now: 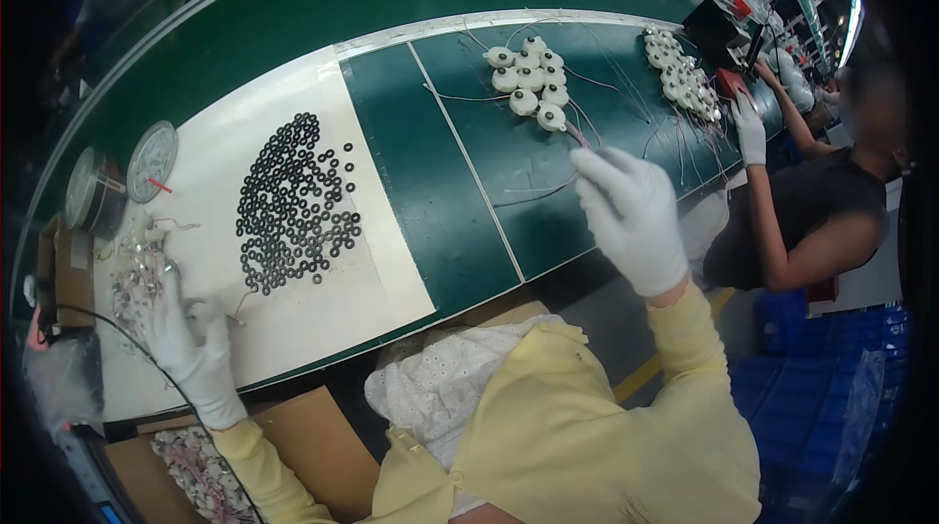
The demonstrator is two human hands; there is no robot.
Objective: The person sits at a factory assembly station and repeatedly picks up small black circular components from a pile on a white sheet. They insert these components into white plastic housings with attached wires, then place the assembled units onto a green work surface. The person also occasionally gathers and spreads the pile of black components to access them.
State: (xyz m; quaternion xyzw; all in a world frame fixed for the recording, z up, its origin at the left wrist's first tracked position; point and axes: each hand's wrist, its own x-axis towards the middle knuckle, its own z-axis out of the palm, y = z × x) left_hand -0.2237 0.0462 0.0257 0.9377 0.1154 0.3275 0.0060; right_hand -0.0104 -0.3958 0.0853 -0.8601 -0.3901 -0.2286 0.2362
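Observation:
My left hand, in a white glove, reaches to a loose pile of small white parts with thin wires. Its fingers are apart at the pile's near edge; what lies behind the fingertips is hidden. To the right, my white-gloved right hand is closed at the fingertips on thin pinkish wires. These wires run from the nearest piece of a cluster of round white housings, most showing a black ring on top. Many loose black rings lie spread on a white sheet between my hands.
A clear round tub and its lid stand at the far left. Another group of white housings lies further right, beside a co-worker with a gloved hand. A cardboard box of wired parts sits below the table edge.

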